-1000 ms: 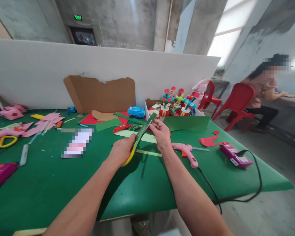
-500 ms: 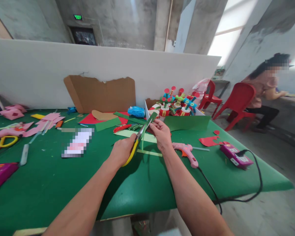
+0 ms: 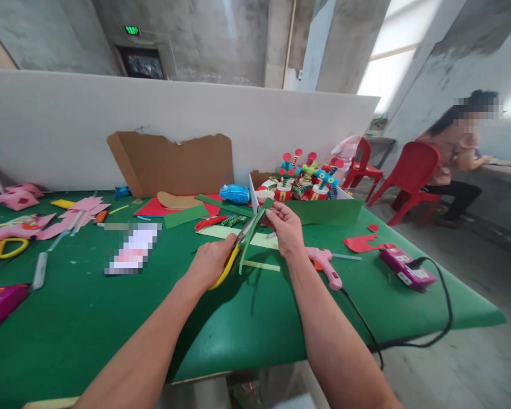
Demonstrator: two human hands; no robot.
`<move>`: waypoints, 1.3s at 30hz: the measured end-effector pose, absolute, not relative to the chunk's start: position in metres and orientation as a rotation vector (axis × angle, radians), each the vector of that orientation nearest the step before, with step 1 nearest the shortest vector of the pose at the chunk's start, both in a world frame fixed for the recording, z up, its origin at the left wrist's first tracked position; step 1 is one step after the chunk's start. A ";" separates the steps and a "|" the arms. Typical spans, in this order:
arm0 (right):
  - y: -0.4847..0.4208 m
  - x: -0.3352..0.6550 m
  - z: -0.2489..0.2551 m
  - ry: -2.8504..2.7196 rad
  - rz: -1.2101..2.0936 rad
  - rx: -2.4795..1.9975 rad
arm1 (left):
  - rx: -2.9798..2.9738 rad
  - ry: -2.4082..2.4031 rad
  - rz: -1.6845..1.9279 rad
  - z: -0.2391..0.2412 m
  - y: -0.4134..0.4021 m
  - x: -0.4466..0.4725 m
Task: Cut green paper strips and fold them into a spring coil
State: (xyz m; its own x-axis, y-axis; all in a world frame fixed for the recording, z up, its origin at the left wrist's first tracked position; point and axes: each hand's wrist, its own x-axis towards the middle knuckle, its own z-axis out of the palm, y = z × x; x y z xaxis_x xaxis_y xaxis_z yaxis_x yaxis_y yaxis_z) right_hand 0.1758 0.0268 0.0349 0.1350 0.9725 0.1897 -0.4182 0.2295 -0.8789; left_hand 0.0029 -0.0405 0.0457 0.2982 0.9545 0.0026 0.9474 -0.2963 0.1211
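Observation:
My left hand [image 3: 210, 258] is closed around the yellow handles of a pair of scissors [image 3: 226, 270], blades pointing up and right. A narrow green paper strip [image 3: 247, 241] lies along the blades, its lower end hanging free above the table. The upper end is pinched between the fingers of my right hand [image 3: 286, 226]. Beneath the hands, a pale green strip [image 3: 262, 265] and a wider pale green sheet [image 3: 217, 230] rest on the green table. Just right of my right hand lies a pink glue gun [image 3: 330, 270].
A box of colourful spring-necked figures [image 3: 309, 179] stands behind my hands. Purple power strips [image 3: 409, 269] sit at right and far left. Pink paper scraps [image 3: 83, 213] and other scissors [image 3: 12, 246] are at left. Cardboard [image 3: 174, 165] leans on a white board. A person sits at right.
The free end of the green strip has swung left and now hangs along the scissors. My right hand has shifted slightly right, and the whole view has moved a little.

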 end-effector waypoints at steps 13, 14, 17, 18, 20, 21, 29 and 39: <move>0.023 0.159 0.026 -0.951 1.237 -0.767 | 2.463 1.797 0.165 0.039 -0.037 -0.001; 0.022 0.157 0.025 -0.942 1.234 -0.771 | 2.451 1.812 0.176 0.038 -0.037 -0.001; 0.022 0.155 0.024 -0.929 1.236 -0.782 | 2.392 1.855 0.186 0.035 -0.036 0.000; 0.022 0.156 0.023 -0.930 1.240 -0.783 | 2.377 1.848 0.189 0.035 -0.036 0.000; 0.023 0.157 0.023 -0.930 1.246 -0.784 | 2.346 1.837 0.209 0.037 -0.037 0.001; 0.023 0.157 0.023 -0.929 1.248 -0.787 | 2.339 1.832 0.213 0.038 -0.037 0.002; 0.025 0.159 0.023 -0.920 1.267 -0.791 | 2.399 1.900 0.021 0.047 -0.039 0.008; 0.024 0.159 0.024 -0.925 1.259 -0.813 | 2.403 1.876 0.037 0.043 -0.036 0.006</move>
State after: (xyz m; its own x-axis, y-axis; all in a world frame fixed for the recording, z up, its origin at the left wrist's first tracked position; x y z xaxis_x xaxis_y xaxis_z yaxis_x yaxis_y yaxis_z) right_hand 0.1591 0.0238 0.0237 0.0642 0.9903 0.1234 -0.4137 0.1390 -0.8997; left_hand 0.0057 -0.0365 0.0425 0.2443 0.9690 -0.0378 0.9667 -0.2403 0.0878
